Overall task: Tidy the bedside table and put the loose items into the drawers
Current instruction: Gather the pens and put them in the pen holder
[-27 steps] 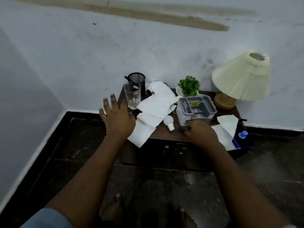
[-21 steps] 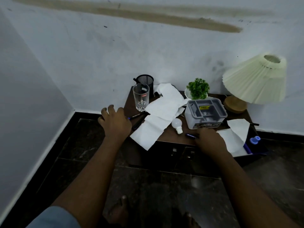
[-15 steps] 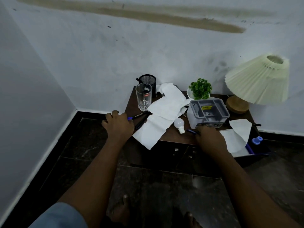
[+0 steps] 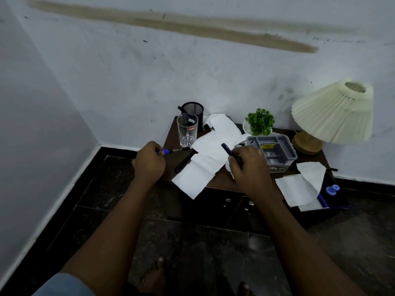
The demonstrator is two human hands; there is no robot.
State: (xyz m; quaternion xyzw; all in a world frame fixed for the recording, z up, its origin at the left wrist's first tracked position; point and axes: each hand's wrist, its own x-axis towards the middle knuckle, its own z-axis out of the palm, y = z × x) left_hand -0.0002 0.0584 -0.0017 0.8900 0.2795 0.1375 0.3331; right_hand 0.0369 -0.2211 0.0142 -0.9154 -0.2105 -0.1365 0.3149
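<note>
The dark wooden bedside table [image 4: 174, 161] stands against the wall, its drawer fronts [image 4: 227, 202] closed. My left hand [image 4: 148, 162] pinches a blue-capped pen [image 4: 173, 150] at the table's left edge. My right hand [image 4: 249, 164] grips a dark blue pen [image 4: 227, 149] and holds it tilted above the white papers [image 4: 210, 150]. A black pen [image 4: 183, 162] lies loose between my hands. My right hand mostly hides a white bulb.
A drinking glass [image 4: 187, 130] and a black mesh pen cup [image 4: 193, 113] stand at the back left. A grey organiser tray [image 4: 271, 149], a small green plant [image 4: 259, 121] and a lamp [image 4: 332, 113] fill the right. More paper [image 4: 299, 186] and a blue bottle [image 4: 332, 190] lie at the far right.
My left hand dropped from in front of the glass and took hold of the blue-capped pen. My right hand lifted the dark blue pen off the table front and moved left over the papers.
</note>
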